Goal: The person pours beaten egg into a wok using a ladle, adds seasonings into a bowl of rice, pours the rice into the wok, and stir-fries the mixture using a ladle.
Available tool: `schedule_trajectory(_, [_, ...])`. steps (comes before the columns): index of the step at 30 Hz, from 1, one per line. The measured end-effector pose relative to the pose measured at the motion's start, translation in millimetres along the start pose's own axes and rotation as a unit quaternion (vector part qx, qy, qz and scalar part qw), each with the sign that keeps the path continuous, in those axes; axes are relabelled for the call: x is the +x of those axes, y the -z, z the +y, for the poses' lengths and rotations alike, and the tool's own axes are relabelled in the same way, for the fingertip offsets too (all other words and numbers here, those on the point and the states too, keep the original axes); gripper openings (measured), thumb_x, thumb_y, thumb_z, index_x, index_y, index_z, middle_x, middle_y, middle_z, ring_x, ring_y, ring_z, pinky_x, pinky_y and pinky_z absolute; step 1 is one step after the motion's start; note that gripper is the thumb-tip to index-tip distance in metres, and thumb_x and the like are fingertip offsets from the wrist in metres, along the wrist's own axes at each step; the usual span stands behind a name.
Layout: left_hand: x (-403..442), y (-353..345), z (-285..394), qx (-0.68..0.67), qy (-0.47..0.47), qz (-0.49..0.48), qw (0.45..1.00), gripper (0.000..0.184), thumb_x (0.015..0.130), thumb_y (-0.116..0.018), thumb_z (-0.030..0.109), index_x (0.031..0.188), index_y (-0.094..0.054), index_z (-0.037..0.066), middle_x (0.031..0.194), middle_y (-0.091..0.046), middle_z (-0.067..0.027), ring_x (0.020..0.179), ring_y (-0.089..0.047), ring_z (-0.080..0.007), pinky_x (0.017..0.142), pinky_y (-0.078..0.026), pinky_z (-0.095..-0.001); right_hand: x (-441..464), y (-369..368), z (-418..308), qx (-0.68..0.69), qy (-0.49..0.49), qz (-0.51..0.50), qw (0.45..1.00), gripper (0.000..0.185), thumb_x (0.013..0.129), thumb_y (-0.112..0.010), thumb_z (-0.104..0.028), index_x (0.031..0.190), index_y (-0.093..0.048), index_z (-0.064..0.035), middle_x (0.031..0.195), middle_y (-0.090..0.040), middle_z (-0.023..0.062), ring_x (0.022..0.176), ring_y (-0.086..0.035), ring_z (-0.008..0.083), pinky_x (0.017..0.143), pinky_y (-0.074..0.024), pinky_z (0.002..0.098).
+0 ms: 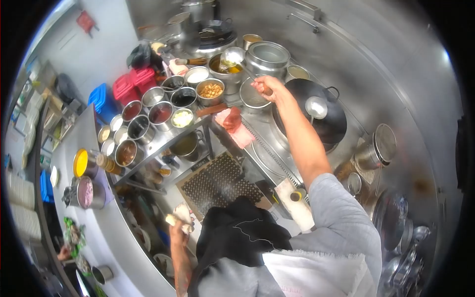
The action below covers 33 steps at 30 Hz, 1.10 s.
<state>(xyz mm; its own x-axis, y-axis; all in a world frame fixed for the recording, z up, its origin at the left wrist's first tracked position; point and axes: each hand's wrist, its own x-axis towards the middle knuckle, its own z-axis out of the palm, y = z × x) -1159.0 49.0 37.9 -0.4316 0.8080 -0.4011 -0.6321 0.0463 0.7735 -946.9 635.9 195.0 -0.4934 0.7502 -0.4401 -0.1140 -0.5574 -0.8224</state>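
My right hand [267, 87] is closed around the wooden end of a ladle's handle. The ladle's round metal bowl [234, 55] is over a metal pot of yellow oil [216, 68]; whether it touches the oil I cannot tell. Below my right forearm is a round mesh strainer [254, 94], and beside it a black wok [330, 129] with a second ladle [316, 107] in it. Low at my left side, my left hand [178, 234] grips a crumpled whitish cloth [182, 214].
Metal containers of sauces and ingredients crowd the stand at left, including a pot of brown chunks [210, 90]. A large lidless pot [268, 53] stands behind the strainer. A pink cloth [241, 134] lies on the stove edge. A perforated mat [217, 180] covers the floor.
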Motion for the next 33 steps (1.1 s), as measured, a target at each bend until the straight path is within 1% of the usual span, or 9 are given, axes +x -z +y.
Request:
schedule_trajectory(5, [43, 5, 47, 0.031, 0.051, -0.062, 0.996, 0.062, 0.077, -0.047, 0.006, 0.138, -0.044, -0.004, 0.114, -0.065, -0.0212, 0.087, -0.067, -0.0264, 0.071, -0.056, -0.0343, -46, 7, -6, 0.438, -0.047, -0.187, 0.878, 0.036, 0.092, -0.048, -0.001, 0.120, -0.038, 0.0190, 0.075, -0.051, 0.0070, 0.050, -0.048, 0.0105, 0.042, -0.0431, 0.0197])
schedule_trajectory(11, [92, 29, 53, 0.058, 0.136, -0.148, 0.978, 0.061, 0.079, -0.050, 0.008, 0.139, -0.044, -0.003, 0.116, -0.064, -0.0218, 0.092, -0.067, -0.0285, 0.074, -0.057, -0.0361, -190, 37, 9, 0.526, 0.118, -0.200, 0.818, 0.037, 0.094, -0.047, -0.001, 0.124, -0.036, 0.0163, 0.075, -0.050, 0.0082, 0.052, -0.048, 0.0122, 0.042, -0.0436, 0.0223])
schedule_trajectory(15, [117, 46, 33, 0.076, 0.180, -0.196, 0.961, 0.061, 0.081, -0.051, 0.010, 0.141, -0.042, 0.000, 0.120, -0.062, -0.0217, 0.100, -0.065, -0.0296, 0.079, -0.057, -0.0389, -331, 99, 29, 0.483, 0.266, -0.056, 0.832, 0.037, 0.098, -0.046, -0.005, 0.126, -0.036, 0.0172, 0.076, -0.048, 0.0075, 0.049, -0.044, 0.0092, 0.041, -0.0401, 0.0195])
schedule_trajectory(19, [134, 43, -1, 0.089, 0.206, -0.254, 0.941, 0.062, 0.084, -0.050, 0.015, 0.143, -0.041, 0.001, 0.125, -0.059, -0.0217, 0.108, -0.062, -0.0301, 0.087, -0.055, -0.0390, -486, 160, 67, 0.346, 0.330, 0.209, 0.853, 0.013, 0.094, -0.051, -0.005, 0.098, -0.053, 0.0070, 0.071, -0.050, 0.0026, 0.051, -0.046, 0.0078, 0.040, -0.0370, 0.0194])
schedule_trajectory(21, [133, 43, -17, 0.315, 0.079, -0.337, 0.884, 0.060, 0.085, -0.049, 0.015, 0.143, -0.041, 0.002, 0.124, -0.060, -0.0212, 0.108, -0.062, -0.0296, 0.087, -0.055, -0.0392, -549, 194, 94, 0.261, 0.343, 0.394, 0.812, 0.012, 0.094, -0.052, -0.006, 0.088, -0.056, 0.0039, 0.067, -0.050, 0.0017, 0.049, -0.046, 0.0075, 0.039, -0.0366, 0.0193])
schedule_trajectory(22, [105, 4, -10, 0.089, 0.252, -0.232, 0.935, 0.057, 0.086, -0.047, 0.014, 0.142, -0.042, 0.002, 0.124, -0.060, -0.0205, 0.107, -0.062, -0.0289, 0.086, -0.055, -0.0395, -581, 220, 110, 0.230, 0.335, 0.447, 0.797, 0.013, 0.093, -0.052, -0.006, 0.084, -0.057, 0.0026, 0.065, -0.051, 0.0020, 0.049, -0.047, 0.0086, 0.039, -0.0368, 0.0210])
schedule_trajectory(23, [98, -8, -16, 0.093, 0.255, -0.236, 0.933, 0.057, 0.086, -0.047, 0.014, 0.142, -0.042, 0.002, 0.124, -0.060, -0.0205, 0.107, -0.062, -0.0289, 0.086, -0.055, -0.0395, -613, 242, 126, 0.198, 0.328, 0.495, 0.780, 0.015, 0.093, -0.052, -0.005, 0.080, -0.057, 0.0014, 0.063, -0.051, 0.0022, 0.048, -0.047, 0.0096, 0.039, -0.0370, 0.0227])
schedule_trajectory(27, [76, -44, -51, 0.141, 0.270, -0.266, 0.915, 0.057, 0.086, -0.045, 0.014, 0.141, -0.043, 0.001, 0.124, -0.060, -0.0201, 0.106, -0.062, -0.0281, 0.085, -0.055, -0.0390, -723, 283, 175, 0.035, 0.184, 0.697, 0.692, 0.025, 0.089, -0.051, -0.007, 0.065, -0.054, -0.0030, 0.054, -0.049, 0.0057, 0.042, -0.046, 0.0147, 0.037, -0.0312, 0.0293])
schedule_trajectory(33, [35, -93, -75, 0.209, 0.285, -0.317, 0.880, 0.059, 0.084, -0.044, 0.012, 0.143, -0.041, 0.001, 0.124, -0.060, -0.0205, 0.105, -0.062, -0.0288, 0.084, -0.055, -0.0393, -824, 376, 244, -0.137, -0.051, 0.782, 0.606, 0.019, 0.078, -0.052, -0.007, 0.068, -0.065, 0.0035, 0.058, -0.061, 0.0166, 0.049, -0.061, 0.0251, 0.049, -0.0456, 0.0382])
